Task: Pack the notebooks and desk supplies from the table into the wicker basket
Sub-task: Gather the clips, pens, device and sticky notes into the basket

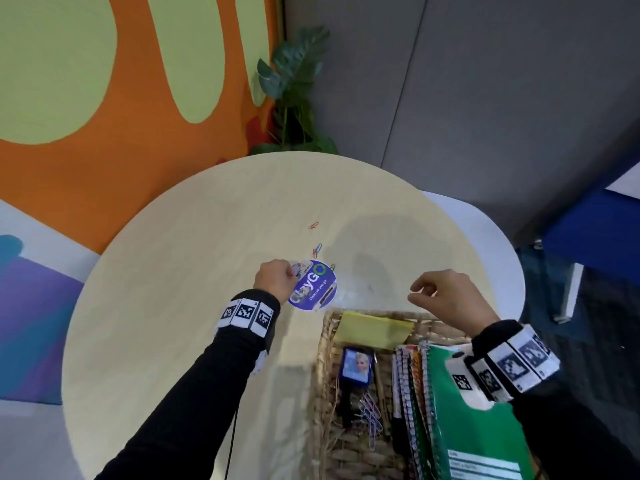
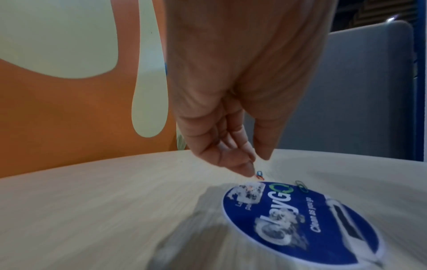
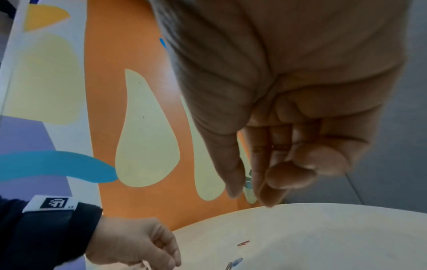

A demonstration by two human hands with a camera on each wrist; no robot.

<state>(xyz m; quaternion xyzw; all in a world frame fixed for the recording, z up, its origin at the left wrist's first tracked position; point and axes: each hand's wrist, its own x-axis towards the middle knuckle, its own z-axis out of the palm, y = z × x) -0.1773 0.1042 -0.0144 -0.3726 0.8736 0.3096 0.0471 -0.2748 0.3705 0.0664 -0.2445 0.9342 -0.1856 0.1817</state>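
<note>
Loose paper clips lie on the round table [image 1: 173, 306]: a red clip [image 1: 313, 225] [image 3: 243, 243] farthest out, then a blue and red pair [image 1: 317, 250] [image 2: 259, 175]. Another clip [image 1: 332, 267] [image 2: 301, 185] rests at the edge of a round blue sticker [image 1: 317, 287]. My left hand [image 1: 292, 271] [image 2: 256, 164] hovers at the sticker's far left edge, fingertips pointing down just short of the blue and red pair, holding nothing I can see. My right hand [image 1: 415, 294] [image 3: 249, 191] hangs loosely curled above the far rim of the wicker basket [image 1: 323, 341].
The basket holds a green spiral notebook [image 1: 460, 420] with others beside it, a yellow sticky pad [image 1: 374, 329], a small blue picture item [image 1: 358, 367] and several paper clips [image 1: 370, 414]. A potted plant [image 1: 294, 91] stands behind the table.
</note>
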